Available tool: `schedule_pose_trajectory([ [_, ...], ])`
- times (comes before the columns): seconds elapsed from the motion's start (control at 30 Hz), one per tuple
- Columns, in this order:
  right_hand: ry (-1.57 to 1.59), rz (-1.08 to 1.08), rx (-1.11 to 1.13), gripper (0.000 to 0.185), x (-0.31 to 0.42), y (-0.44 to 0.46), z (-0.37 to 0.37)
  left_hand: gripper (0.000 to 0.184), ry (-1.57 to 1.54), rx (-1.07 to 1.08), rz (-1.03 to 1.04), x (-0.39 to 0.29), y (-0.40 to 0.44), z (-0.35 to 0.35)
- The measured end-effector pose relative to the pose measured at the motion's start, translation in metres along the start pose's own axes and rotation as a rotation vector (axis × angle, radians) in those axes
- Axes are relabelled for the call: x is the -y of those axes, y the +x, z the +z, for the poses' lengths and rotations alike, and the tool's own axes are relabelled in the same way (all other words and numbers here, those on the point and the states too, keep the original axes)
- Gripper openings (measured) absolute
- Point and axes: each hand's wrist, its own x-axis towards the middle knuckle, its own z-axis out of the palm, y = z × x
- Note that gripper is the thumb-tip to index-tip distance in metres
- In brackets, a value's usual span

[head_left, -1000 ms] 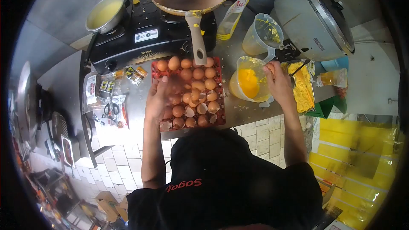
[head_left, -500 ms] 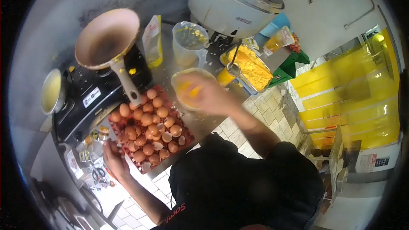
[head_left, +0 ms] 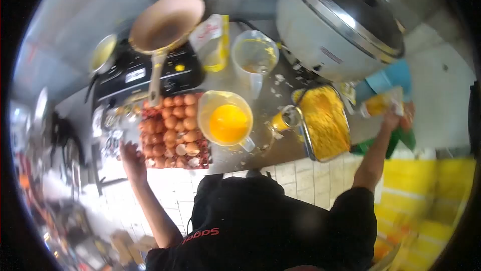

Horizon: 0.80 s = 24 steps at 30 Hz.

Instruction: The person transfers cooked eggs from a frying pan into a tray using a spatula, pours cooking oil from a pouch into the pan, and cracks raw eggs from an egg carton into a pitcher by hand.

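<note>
My left hand (head_left: 133,160) hovers at the left edge of the red egg tray (head_left: 204,156), its fingers loosely apart and nothing visible in them. Brown eggs (head_left: 171,121) and several broken shells (head_left: 186,149) fill the tray. Far to the right, my right hand (head_left: 392,120) is at the lower end of a yellow-and-white packet (head_left: 378,104); its fingers are blurred and partly hidden, so a grip cannot be made out. A clear measuring jug (head_left: 205,101) with yolks and egg white (head_left: 229,123) stands right of the tray.
A metal pan of yellow powder (head_left: 325,123) and a small yellow-filled cup (head_left: 283,119) stand between jug and packet. Behind are a second jug (head_left: 255,55), a pouch (head_left: 213,45) and a large rice cooker (head_left: 320,35). A frying pan (head_left: 168,23) rests on the black stove (head_left: 117,86).
My right hand has gone from above the egg jug to the packet on the far right. The left hand stays beside the egg tray. The camera view has turned.
</note>
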Motion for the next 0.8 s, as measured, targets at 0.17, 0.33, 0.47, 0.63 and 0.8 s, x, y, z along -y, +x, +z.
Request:
schedule_pose_trajectory([
  [0.17,0.565,0.416,-0.111,0.05,0.007,0.016,-0.063,0.029,-0.127,0.014,0.241,-0.028,-0.04,0.036],
  [0.33,0.781,0.301,-0.244,0.046,-0.037,0.029,-0.164,0.021,0.018,0.274,0.355,-0.032,-0.062,0.076],
  [0.47,0.72,0.226,-0.243,0.04,-0.051,0.045,-0.346,0.015,0.186,0.588,0.337,-0.04,-0.077,0.131],
  [0.63,0.893,0.147,-0.225,0.04,-0.015,0.058,-0.555,0.037,0.178,1.11,0.517,-0.034,-0.072,0.187],
  [0.8,1.065,0.093,-0.324,0.038,0.096,0.034,-0.686,0.087,0.114,1.641,0.229,-0.057,-0.074,0.189],
])
